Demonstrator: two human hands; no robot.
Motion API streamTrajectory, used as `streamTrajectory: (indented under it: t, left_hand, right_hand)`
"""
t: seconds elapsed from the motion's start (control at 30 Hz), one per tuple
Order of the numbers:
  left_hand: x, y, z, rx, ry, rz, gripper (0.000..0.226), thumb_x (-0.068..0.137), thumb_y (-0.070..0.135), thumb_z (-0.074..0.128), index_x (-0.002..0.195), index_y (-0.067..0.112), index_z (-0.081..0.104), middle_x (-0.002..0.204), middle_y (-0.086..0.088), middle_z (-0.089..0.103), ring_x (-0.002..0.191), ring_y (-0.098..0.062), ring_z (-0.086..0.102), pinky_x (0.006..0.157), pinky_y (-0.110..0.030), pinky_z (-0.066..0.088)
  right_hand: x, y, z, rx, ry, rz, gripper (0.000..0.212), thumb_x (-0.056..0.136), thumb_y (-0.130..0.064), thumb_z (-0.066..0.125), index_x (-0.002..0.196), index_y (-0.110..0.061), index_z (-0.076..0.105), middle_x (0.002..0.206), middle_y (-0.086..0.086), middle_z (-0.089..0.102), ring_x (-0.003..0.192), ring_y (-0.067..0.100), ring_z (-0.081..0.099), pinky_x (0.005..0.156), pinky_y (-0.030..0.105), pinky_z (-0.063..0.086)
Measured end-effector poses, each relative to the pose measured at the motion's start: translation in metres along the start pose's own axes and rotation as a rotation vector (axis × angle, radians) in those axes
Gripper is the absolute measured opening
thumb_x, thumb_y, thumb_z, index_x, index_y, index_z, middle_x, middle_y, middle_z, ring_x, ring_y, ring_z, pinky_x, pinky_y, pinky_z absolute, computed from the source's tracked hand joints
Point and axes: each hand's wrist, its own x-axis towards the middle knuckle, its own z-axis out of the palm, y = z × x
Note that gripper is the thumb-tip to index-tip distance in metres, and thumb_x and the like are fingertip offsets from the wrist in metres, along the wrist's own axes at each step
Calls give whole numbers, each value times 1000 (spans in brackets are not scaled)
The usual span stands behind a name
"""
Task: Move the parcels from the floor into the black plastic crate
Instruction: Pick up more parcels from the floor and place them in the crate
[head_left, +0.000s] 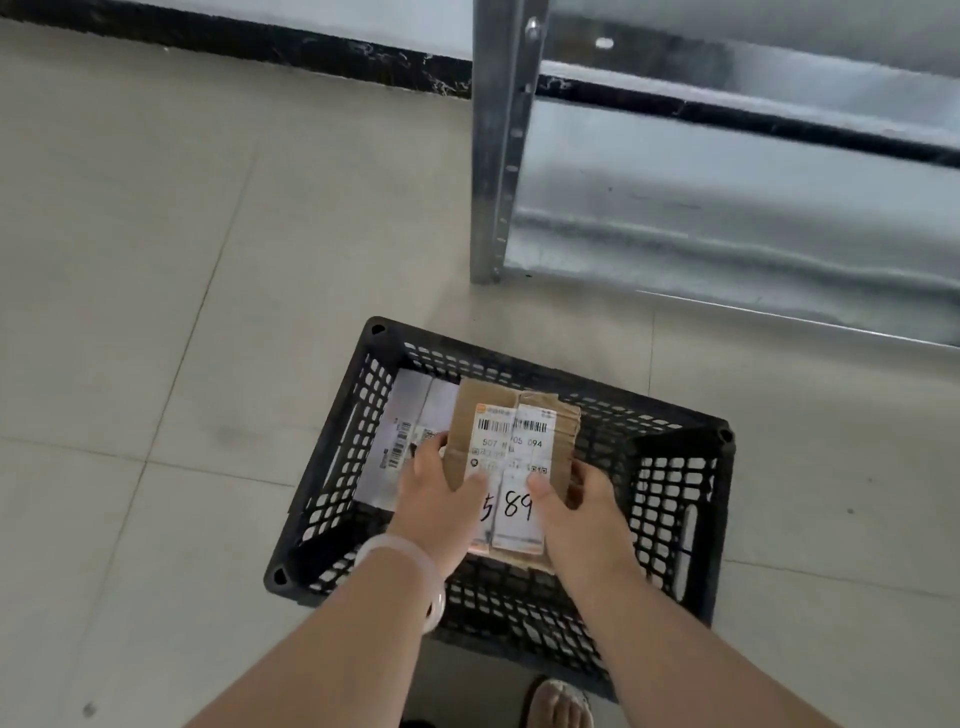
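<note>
A black plastic crate (670, 483) with lattice walls stands on the tiled floor just in front of me. Both hands hold a brown cardboard parcel (511, 431) with white shipping labels above the crate's opening. My left hand (441, 499) grips its left edge, thumb on the label. My right hand (576, 512) grips its right edge, thumb on top. A white parcel (410, 415) with a barcode label lies inside the crate at its left side, partly hidden by the brown parcel.
A grey metal shelf post (501, 156) stands on the floor behind the crate, with its low shelf (727, 208) running to the right. A black skirting strip (234, 44) lines the far wall. My foot (558, 704) shows at the bottom edge.
</note>
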Motion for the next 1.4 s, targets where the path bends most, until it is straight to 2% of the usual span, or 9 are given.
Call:
streamTrajectory:
  t: [0.2,0.3,0.47,0.57,0.67,0.9,1.0,1.3,1.4]
  left_hand:
    - [80,-57,11,253,11,73,61,65,70,39,122,52,37,119,13,59,103,-16,63,78,-39,59]
    - [98,-69,17,371,32,126,59,67,72,34,122,50,40,114,20,61,109,-13,60,87,-41,55]
    - [116,-61,24,410,58,152,44,86,49,54,127,42,39,121,15,59,117,-15,55,98,-44,49]
    - [121,-55,27,476,131,154,54,88,48,55,136,35,34,131,3,42,120,-21,48,102,-43,45]
    - [122,-59,26,499,169,177,58,87,49,56,139,32,35,131,-1,40,122,-24,45,104,-44,42]
    - [121,-55,19,432,218,210,49,86,41,61,132,37,42,120,3,46,114,-20,49,98,-37,45]
    - [122,-55,19,441,211,184,50,86,41,62,132,38,42,118,3,47,115,-22,49,98,-40,45]
    - [126,-56,15,323,189,130,41,91,34,49,131,45,44,121,1,54,103,-19,60,87,-44,55]
    - [127,-54,13,272,195,101,38,94,27,43,126,46,51,117,0,59,91,-16,64,81,-43,57]
  right_hand:
    - [68,31,45,-10,39,77,56,92,-50,53,141,-28,36,101,-5,55,87,14,52,75,28,42]
    - [86,44,56,21,45,88,53,93,-47,54,139,-26,39,85,-14,51,71,5,50,59,23,38]
    - [113,49,62,76,68,60,47,94,-41,55,137,-27,42,91,-13,52,75,5,50,64,21,39]
    - [123,49,64,104,73,41,48,93,-40,58,137,-28,42,91,-14,52,71,0,48,55,13,35]
    - [122,51,66,104,96,11,51,91,-42,60,137,-31,43,99,-14,56,78,2,51,61,16,38]
    - [120,45,74,132,110,-6,51,88,-44,63,134,-33,45,95,-17,55,87,8,57,64,19,44]
    - [124,46,73,146,79,14,55,86,-43,66,135,-32,44,100,-14,56,93,11,59,76,26,49]
    - [124,44,67,239,23,51,48,93,-45,55,139,-33,44,106,-14,59,76,-3,51,60,14,37]
    - [126,42,65,254,18,74,42,98,-42,47,139,-35,46,116,-9,63,85,5,53,62,16,36]
